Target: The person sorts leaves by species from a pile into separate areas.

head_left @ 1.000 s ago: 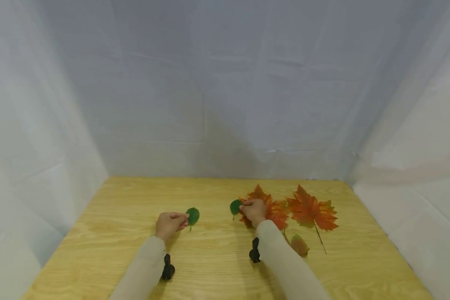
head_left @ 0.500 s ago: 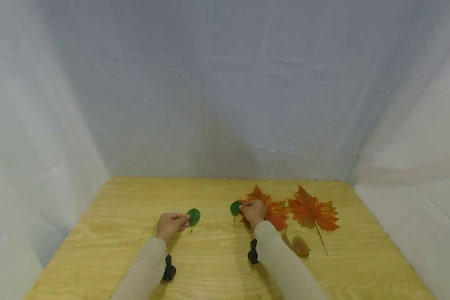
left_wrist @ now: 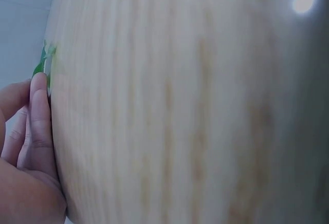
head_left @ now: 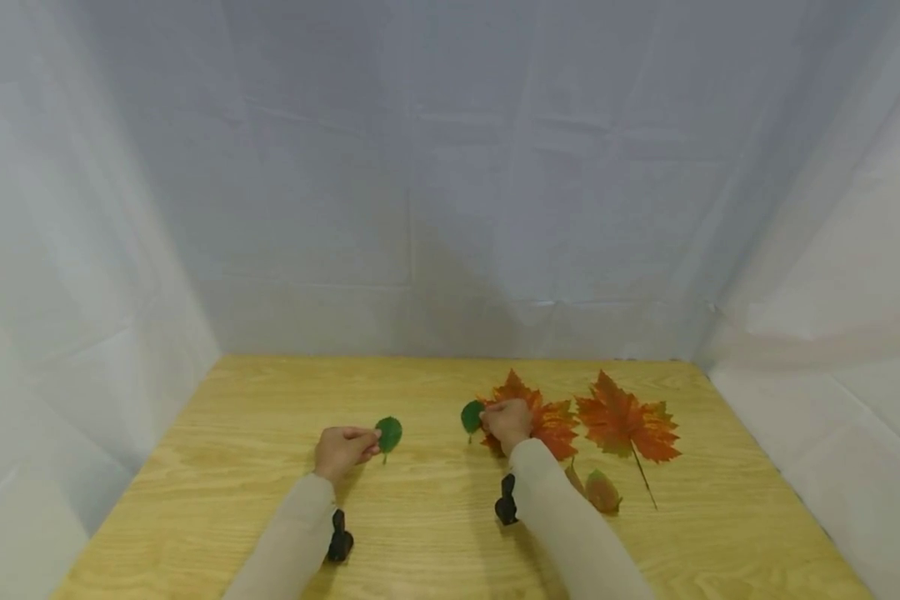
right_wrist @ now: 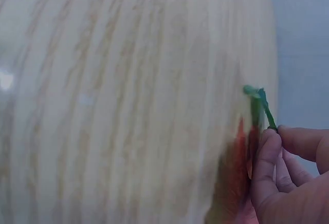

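Observation:
Between thumb and fingers my left hand (head_left: 342,450) pinches a small green leaf (head_left: 390,433) by its left edge, its short stem pointing down. In the left wrist view that leaf (left_wrist: 39,64) appears nearly edge-on above the fingertips. My right hand (head_left: 508,423) pinches a second green leaf (head_left: 472,416) by its right edge, over the left-hand orange-red maple leaf (head_left: 553,429), which the hand partly covers. The right wrist view shows this green leaf (right_wrist: 268,108) thin and edge-on at the fingertips, close to the tabletop.
Another orange-red maple leaf (head_left: 622,419) with a long stem lies to the right. Beside the right sleeve (head_left: 562,517) rests a small green-brown leaf (head_left: 602,492), with another partly hidden. White sheeting (head_left: 450,208) surrounds the wooden table (head_left: 412,533) at the back and sides.
Both hands stay almost still, each pinching its green leaf throughout. The whole view shifts only very slightly.

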`<state>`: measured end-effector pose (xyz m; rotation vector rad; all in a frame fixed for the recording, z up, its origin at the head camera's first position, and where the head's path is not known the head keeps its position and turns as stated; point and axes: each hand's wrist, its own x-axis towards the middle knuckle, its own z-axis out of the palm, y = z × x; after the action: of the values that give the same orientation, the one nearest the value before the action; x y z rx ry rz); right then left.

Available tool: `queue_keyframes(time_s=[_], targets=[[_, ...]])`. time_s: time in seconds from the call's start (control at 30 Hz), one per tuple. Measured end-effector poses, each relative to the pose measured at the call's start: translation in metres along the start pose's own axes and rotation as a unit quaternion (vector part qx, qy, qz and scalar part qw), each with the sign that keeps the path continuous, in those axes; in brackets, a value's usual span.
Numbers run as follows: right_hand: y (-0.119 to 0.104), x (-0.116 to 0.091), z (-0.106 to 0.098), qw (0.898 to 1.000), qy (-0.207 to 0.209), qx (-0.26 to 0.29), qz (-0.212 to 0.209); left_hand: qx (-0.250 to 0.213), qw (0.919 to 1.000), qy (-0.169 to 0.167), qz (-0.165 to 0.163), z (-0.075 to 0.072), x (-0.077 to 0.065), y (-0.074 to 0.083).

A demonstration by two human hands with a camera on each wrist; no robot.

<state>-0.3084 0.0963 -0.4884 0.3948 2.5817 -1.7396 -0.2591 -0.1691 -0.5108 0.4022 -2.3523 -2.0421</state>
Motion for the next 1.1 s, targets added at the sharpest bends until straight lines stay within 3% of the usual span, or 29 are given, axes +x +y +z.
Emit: queue_keyframes(time_s=[0.17,0.3,0.47,0.67,0.83,1.1], targets=[[-0.008,0.001,-0.003,0.999,-0.021,0.041,-0.016,-0.003,1.0000,0.002,0.002,-0.001,0.000,0.000],[-0.021,-0.007,-0.001,0.994,-0.050,0.093,-0.006,-0.004,1.0000,0.004,0.000,-0.002,0.000,0.000],[-0.027,-0.021,0.016,0.989,-0.084,0.122,0.009,-0.003,1.0000,-0.001,0.003,-0.003,-0.001,0.002],[-0.014,-0.030,0.045,0.982,-0.117,0.149,0.024,0.003,1.0000,0.002,0.000,-0.002,-0.002,0.002],[-0.006,-0.034,0.060,0.978,-0.108,0.169,0.057,0.003,1.0000,0.004,0.002,0.000,-0.003,0.002],[-0.012,-0.040,0.061,0.980,-0.088,0.161,0.073,-0.003,1.0000,0.005,0.006,0.000,-0.004,0.002]])
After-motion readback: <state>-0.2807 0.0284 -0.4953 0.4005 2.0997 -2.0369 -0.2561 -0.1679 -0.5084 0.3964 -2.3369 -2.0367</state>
